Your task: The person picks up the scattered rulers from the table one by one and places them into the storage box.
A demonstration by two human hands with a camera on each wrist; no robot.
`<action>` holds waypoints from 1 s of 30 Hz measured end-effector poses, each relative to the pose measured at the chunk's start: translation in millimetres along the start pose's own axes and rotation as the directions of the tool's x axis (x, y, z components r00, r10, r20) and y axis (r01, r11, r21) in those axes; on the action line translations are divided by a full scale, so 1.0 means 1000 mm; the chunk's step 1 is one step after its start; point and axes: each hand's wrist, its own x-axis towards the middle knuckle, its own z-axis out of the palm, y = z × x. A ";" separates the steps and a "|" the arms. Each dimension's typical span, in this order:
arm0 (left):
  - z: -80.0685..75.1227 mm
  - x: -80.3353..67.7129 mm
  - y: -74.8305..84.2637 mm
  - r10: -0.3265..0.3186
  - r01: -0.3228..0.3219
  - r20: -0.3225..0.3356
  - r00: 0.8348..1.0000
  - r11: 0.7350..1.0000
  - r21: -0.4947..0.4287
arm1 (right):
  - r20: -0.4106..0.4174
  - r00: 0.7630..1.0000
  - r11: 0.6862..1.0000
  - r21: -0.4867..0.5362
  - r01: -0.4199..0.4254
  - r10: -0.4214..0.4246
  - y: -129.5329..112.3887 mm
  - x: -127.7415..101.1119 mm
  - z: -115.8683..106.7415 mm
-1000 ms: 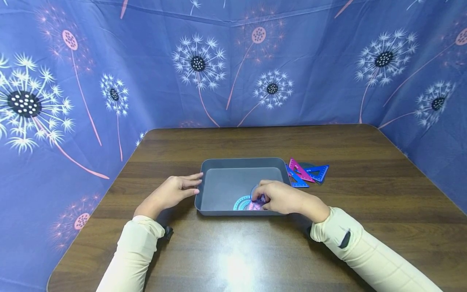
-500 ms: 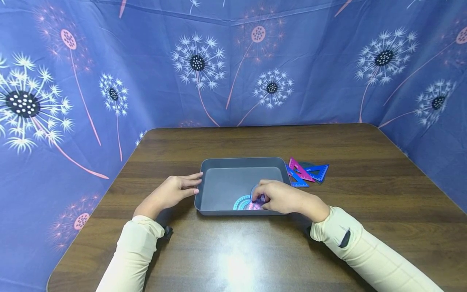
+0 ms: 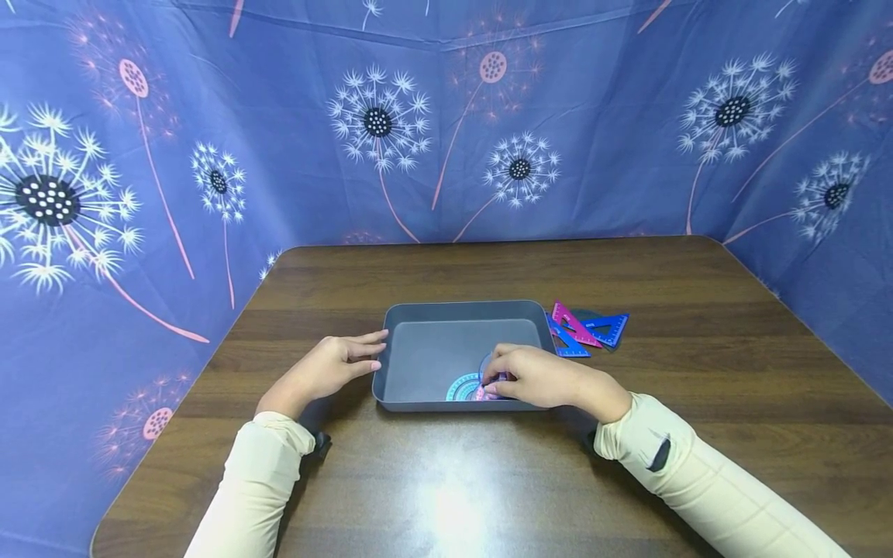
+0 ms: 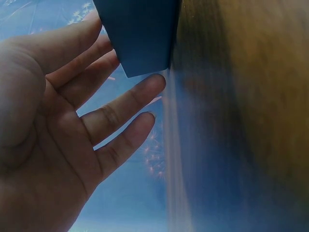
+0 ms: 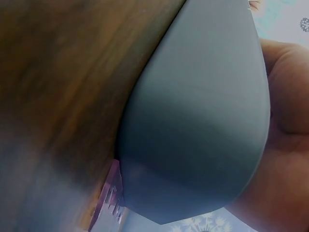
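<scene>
A dark grey rectangular tray (image 3: 432,349) lies on the wooden table in the head view. My left hand (image 3: 331,368) rests its nearly straight fingertips against the tray's left wall; the left wrist view has that hand (image 4: 63,106) beside the tray's corner (image 4: 140,34). Reaching over the front right of the tray, my right hand (image 3: 533,376) has thumb and fingers curled together on a pink see-through protractor (image 3: 480,394), mostly hidden. A light blue protractor (image 3: 460,387) lies beside it. From the right wrist, the tray wall (image 5: 203,106) covers the fingertips of that hand (image 5: 285,145).
Against the tray's right side lie a pink set square (image 3: 575,329) and two blue ones, one farther right (image 3: 612,332), one nearer (image 3: 574,351). Something dark and see-through sits partly under them. A patterned blue cloth (image 3: 439,186) hangs behind the table (image 3: 453,271).
My right thumb and fingers have shifted slightly on the pink protractor, and less of it shows now. The left hand and the tray stay where they were.
</scene>
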 end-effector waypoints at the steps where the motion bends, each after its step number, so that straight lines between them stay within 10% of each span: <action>1: 0.000 0.000 0.000 0.006 -0.006 -0.003 1.000 1.000 0.000 | -0.002 1.000 1.000 0.003 0.000 0.000 0.000 0.000 0.000; 16: 0.000 -0.001 -0.001 0.005 -0.005 -0.006 1.000 1.000 0.005 | -0.036 0.999 0.999 -0.013 0.034 -0.035 -0.005 -0.002 -0.006; 30: 0.001 0.000 -0.002 0.009 -0.008 -0.002 1.000 1.000 0.018 | -0.223 0.975 0.999 -0.025 -0.023 0.016 -0.006 -0.029 -0.073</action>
